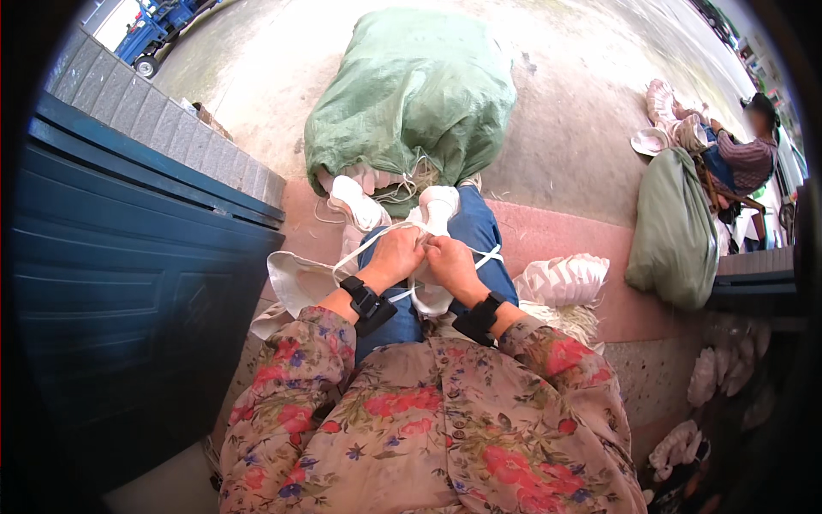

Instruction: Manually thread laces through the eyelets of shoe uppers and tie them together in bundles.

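Best to tension the lace (368, 243) evenly, left hand (396, 256) and right hand (452, 267) curled tight, seemingly pinching it, shoe (440, 204) at twelve o'clock.

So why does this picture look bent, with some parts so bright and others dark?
In the head view, a fisheye lens bends straight edges near its black rim, skewing the blue door; also in the head view, the pale ground beside the green sack is washed out, the lower right is deep in shadow, and the left hand and right hand look fairly clear.
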### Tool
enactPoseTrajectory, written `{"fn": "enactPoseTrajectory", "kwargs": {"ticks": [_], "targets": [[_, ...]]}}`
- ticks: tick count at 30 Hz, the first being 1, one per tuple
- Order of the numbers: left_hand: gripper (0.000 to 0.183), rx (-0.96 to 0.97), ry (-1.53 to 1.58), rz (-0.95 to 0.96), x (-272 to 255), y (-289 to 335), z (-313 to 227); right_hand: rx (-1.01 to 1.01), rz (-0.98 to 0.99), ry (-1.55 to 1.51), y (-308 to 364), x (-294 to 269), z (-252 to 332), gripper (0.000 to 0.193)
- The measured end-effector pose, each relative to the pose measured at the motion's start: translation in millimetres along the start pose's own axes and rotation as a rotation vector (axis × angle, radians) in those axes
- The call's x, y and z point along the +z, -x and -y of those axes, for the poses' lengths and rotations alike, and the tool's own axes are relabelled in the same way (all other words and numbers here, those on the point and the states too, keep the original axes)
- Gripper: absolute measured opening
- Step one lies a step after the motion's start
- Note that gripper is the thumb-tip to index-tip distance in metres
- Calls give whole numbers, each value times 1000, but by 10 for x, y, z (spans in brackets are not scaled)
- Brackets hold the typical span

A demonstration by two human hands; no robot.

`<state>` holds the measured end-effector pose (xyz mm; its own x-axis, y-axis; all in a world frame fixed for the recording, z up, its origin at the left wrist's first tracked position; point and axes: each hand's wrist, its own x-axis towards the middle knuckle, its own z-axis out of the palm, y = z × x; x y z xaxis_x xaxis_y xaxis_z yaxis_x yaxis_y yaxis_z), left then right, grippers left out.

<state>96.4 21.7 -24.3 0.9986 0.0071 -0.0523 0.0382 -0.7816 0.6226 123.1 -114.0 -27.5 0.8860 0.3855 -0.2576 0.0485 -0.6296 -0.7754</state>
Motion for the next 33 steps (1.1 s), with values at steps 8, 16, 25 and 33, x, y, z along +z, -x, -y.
{"fn": "enactPoseTrajectory", "kwargs": {"ticks": [8, 16, 25, 33], "targets": [[18, 32, 126, 27, -38, -5, 15, -32, -58, 131, 12, -20, 52, 26], [17, 90, 226, -59, 46, 42, 103, -128, -13, 156, -7, 8, -10, 26], [21, 51, 201, -118, 167, -2, 77, -267, 12, 245, -77, -75, -163, 19], [29, 335, -205, -317, -23, 179, -319, -275, 647, 505, 947, -1171, -204, 24]]}}
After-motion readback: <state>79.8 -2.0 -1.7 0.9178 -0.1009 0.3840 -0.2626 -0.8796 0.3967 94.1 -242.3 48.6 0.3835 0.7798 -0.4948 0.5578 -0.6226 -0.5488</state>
